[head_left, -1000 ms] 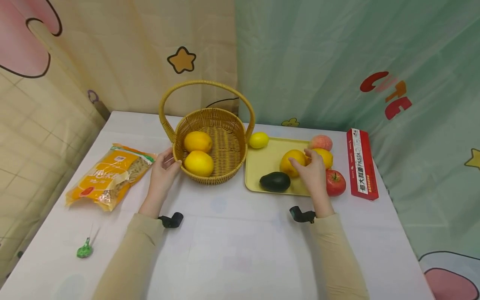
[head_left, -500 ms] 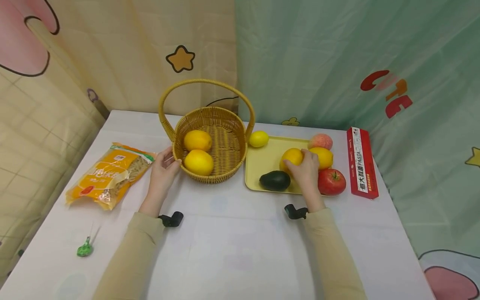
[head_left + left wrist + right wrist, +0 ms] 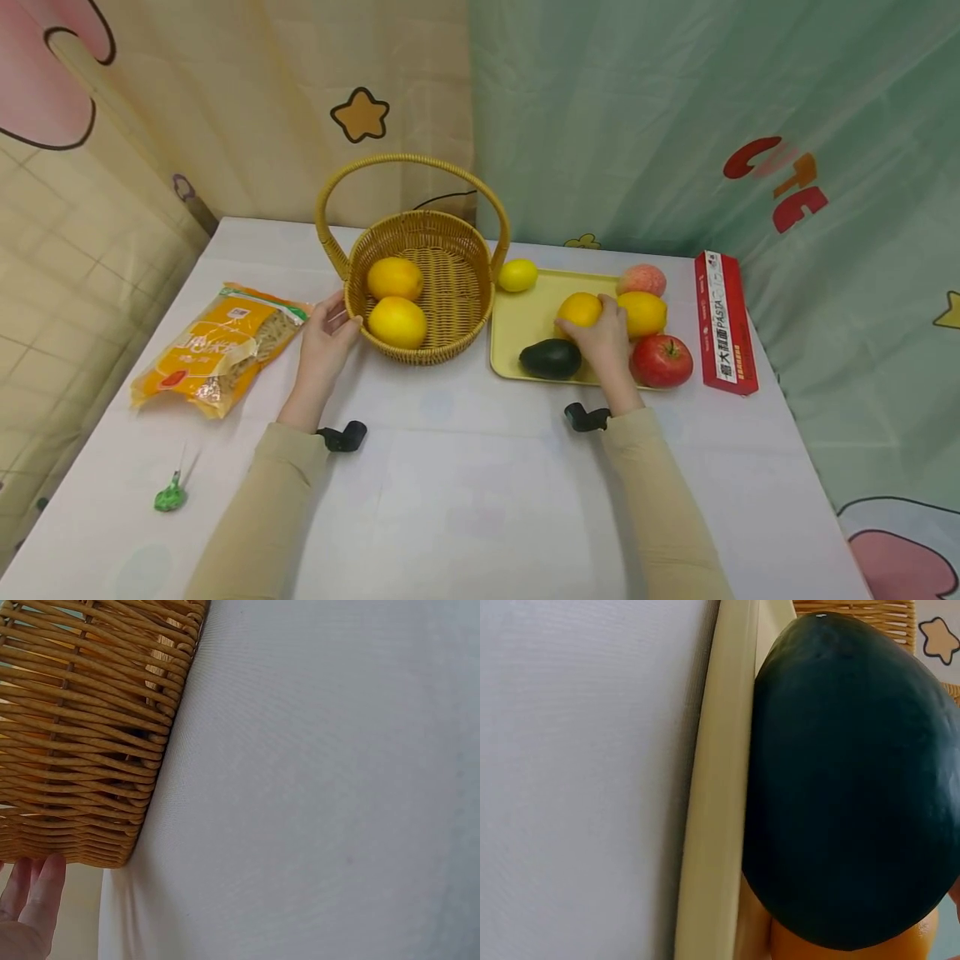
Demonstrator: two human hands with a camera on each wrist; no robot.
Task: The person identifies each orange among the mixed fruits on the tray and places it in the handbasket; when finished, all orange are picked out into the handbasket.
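My right hand grips a roundish yellow fruit over the pale yellow tray, thumb on its near left side and fingers behind. Just left of that hand lies a dark green avocado; the avocado fills much of the right wrist view, an orange-yellow fruit partly hidden behind it. My left hand rests against the left side of the wicker basket, thumb near the rim. In the left wrist view, nearly straight fingertips touch the basket's woven wall. Two yellow fruits lie in the basket.
On the tray's right side are a peach, another yellow fruit and a red apple-like fruit. A small lemon sits at its left corner. A pasta box, an orange bag and a green object flank these.
My right hand has moved left and closed its fingers on the yellow fruit, which has shifted slightly left and up in view. My left hand has stayed at the basket.
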